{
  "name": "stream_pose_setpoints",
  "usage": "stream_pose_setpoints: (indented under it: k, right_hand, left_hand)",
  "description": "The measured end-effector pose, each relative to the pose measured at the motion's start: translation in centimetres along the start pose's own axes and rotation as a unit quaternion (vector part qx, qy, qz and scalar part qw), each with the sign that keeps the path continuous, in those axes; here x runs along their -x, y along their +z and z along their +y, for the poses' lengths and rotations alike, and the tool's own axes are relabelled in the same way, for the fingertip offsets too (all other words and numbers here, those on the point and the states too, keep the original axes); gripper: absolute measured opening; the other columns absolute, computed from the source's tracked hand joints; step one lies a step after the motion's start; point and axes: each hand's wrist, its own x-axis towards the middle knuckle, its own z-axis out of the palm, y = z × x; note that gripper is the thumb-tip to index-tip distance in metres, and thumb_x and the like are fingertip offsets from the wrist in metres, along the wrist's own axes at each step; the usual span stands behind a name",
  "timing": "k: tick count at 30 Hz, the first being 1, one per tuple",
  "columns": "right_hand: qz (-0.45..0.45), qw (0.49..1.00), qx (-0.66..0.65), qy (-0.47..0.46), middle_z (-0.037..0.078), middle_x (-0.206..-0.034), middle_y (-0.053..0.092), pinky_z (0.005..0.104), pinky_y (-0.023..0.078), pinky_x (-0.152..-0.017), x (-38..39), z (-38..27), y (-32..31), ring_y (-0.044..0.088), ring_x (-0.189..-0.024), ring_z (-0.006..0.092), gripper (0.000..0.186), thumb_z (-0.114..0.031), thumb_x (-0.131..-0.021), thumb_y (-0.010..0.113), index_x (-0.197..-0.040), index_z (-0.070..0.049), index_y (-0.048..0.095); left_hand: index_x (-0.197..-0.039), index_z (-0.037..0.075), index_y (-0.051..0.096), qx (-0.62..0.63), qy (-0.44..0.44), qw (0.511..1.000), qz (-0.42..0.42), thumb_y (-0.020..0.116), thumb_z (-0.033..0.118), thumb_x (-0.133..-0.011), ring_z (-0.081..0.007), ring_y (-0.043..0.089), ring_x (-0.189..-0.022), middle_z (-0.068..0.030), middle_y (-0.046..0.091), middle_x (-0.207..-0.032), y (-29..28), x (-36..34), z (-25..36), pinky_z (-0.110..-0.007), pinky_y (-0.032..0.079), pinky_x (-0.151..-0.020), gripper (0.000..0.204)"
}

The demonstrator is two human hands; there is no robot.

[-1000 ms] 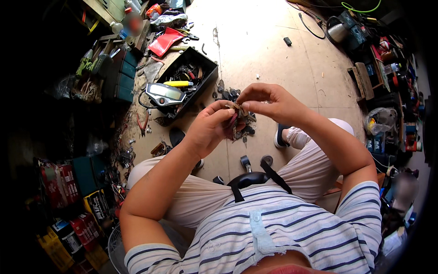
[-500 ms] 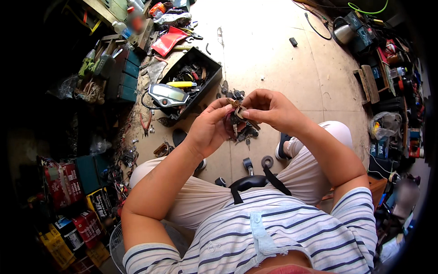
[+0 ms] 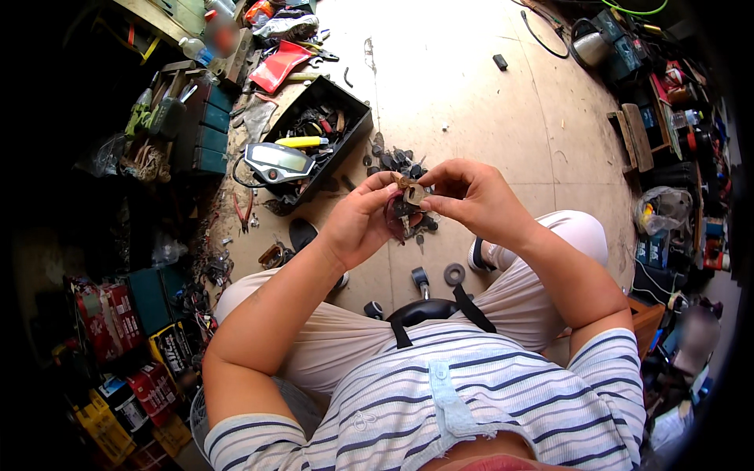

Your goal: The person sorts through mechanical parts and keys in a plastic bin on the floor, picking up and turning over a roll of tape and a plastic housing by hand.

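Observation:
Over the floor between my knees, my left hand [image 3: 360, 222] closes its thumb and fingers on a bunch of keys [image 3: 406, 222], with a dark red piece among them. My right hand [image 3: 473, 202] meets it from the other side, pinching a flat, brassy key [image 3: 414, 194] with a hole in its head. The two hands nearly touch at the fingertips. Just beyond and below them, a pile of dark-headed keys [image 3: 400, 161] lies on the floor, partly hidden by my hands.
Left of the pile stands a black bin [image 3: 357, 125] of tools, with a gauge cluster [image 3: 280, 162] and a yellow-handled cutter [image 3: 301, 142] on it. Red-handled pliers [image 3: 243, 212] lie nearby. A metal ring [image 3: 455, 274] is near my seat. Shelves of boxes [image 3: 106, 314] line the left.
The view has shifted slightly, moving the floor objects left in the picture. My right fingers have turned the flat key so its face and hole show more. Both hands keep their grip.

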Motion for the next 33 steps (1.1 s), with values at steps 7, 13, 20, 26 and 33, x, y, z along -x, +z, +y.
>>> stream_pose_setpoints:
  k: [7, 13, 20, 26, 33]
  right_hand:
    - [-0.028, 0.993, -0.036, 0.105, 0.001, -0.068, 0.056, 0.0222, 0.043, -0.050, 0.0, 1.4, -0.7, 0.054, -0.058, 0.0072, 0.025, -0.009, -0.081, 0.068, -0.099, 0.005, 0.060]
    - [-0.033, 0.984, -0.056, 0.164, 0.002, -0.067, 0.056, 0.0224, 0.044, -0.051, 0.2, 1.4, -0.4, 0.056, -0.057, 0.0088, 0.023, -0.010, -0.081, 0.067, -0.097, 0.005, 0.058]
    - [-0.036, 0.986, -0.024, 0.161, 0.006, -0.069, 0.061, 0.0230, 0.046, -0.050, 0.3, 1.3, -0.2, 0.058, -0.057, 0.0099, 0.017, -0.012, -0.083, 0.065, -0.086, 0.004, 0.060]
    - [0.008, 0.987, -0.063, 0.147, 0.007, -0.067, 0.060, 0.0232, 0.046, -0.049, 0.1, 0.9, 0.2, 0.057, -0.055, 0.0103, 0.017, -0.012, -0.086, 0.063, -0.082, 0.004, 0.058]
    - [0.011, 0.989, -0.078, 0.123, 0.007, -0.069, 0.060, 0.0240, 0.046, -0.049, 0.0, 0.7, 0.4, 0.057, -0.057, 0.0103, 0.017, -0.011, -0.085, 0.063, -0.084, 0.005, 0.057]
  left_hand:
    - [-0.126, 0.009, 0.048, -0.118, 0.041, 0.992, 0.017, 0.045, 0.006, -0.093, -0.0194, 0.063, -0.091, -0.0077, 0.060, -0.102, 1.3, 0.1, -0.5, -0.035, 0.054, -0.077, 0.033]
    - [-0.122, 0.006, 0.051, -0.181, -0.006, 0.983, 0.011, 0.043, 0.007, -0.093, -0.0186, 0.064, -0.088, -0.0079, 0.062, -0.102, 0.5, 0.2, -0.8, -0.028, 0.053, -0.070, 0.030]
    - [-0.113, 0.005, 0.054, -0.244, 0.026, 0.969, 0.024, 0.054, 0.011, -0.092, -0.0152, 0.063, -0.084, -0.0062, 0.062, -0.098, -0.6, 0.2, -1.3, -0.026, 0.050, -0.070, 0.021]
    - [-0.108, 0.003, 0.056, -0.261, 0.056, 0.963, 0.036, 0.061, 0.007, -0.089, -0.0126, 0.061, -0.087, -0.0040, 0.061, -0.097, -0.4, 0.2, -1.1, -0.027, 0.050, -0.075, 0.020]
    - [-0.100, 0.003, 0.061, -0.445, 0.223, 0.866, 0.046, 0.067, 0.005, -0.084, -0.0136, 0.059, -0.099, -0.0046, 0.058, -0.108, -0.7, -0.1, -1.9, -0.026, 0.048, -0.085, 0.018]
